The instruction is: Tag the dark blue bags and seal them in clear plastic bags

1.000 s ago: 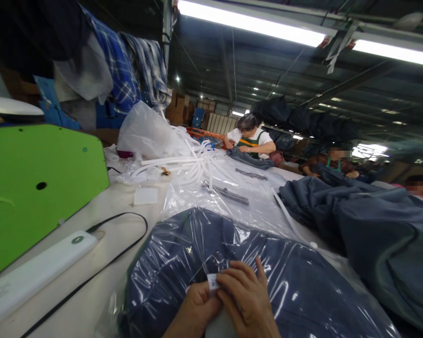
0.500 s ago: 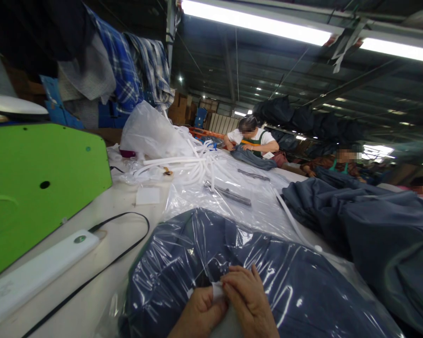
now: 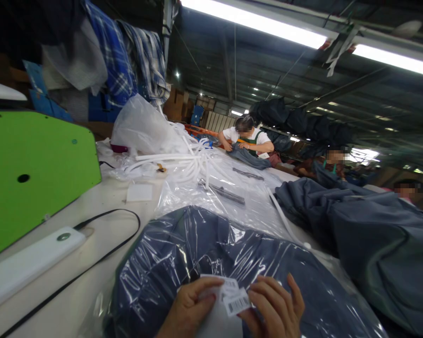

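My left hand (image 3: 190, 305) pinches a pale sheet (image 3: 220, 321) that carries a printed barcode at its upper end. Between the fingers of my right hand (image 3: 277, 305) is the edge of a small white barcode label (image 3: 237, 303), tilted and overlapping that sheet. Whether the label is still stuck to the sheet I cannot tell. Below both hands lies a dark blue-grey garment in a clear plastic bag (image 3: 151, 253), glossy and creased.
On the left stand a green machine panel (image 3: 38, 173) and a long white device (image 3: 35, 265) with a black cord (image 3: 102, 256). White tubing strips (image 3: 183, 162) and clear plastic bags spread behind. Dark fabric (image 3: 373, 234) is heaped right. A co-worker (image 3: 248, 138) handles fabric at the far end.
My hands have moved apart, the right one rightward with its fingers more spread. The barcode label now shows between them. The view has shifted slightly.
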